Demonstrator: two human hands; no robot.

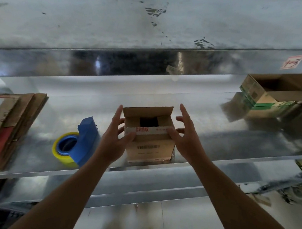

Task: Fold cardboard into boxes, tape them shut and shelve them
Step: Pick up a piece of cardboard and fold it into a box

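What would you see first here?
The left hand and right hand touch a small cardboard box, its top partly open, in the middle of the metal shelf. Left of it lies a blue tape dispenser with yellow tape, and flattened cardboard is stacked far left.

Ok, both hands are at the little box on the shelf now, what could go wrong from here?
1. The small box stands near the front edge of the shelf; pressing its flaps could slide it off.
2. The far flap stands up and a dark gap shows; the flaps may spring open if the left hand lets go to reach the tape dispenser.
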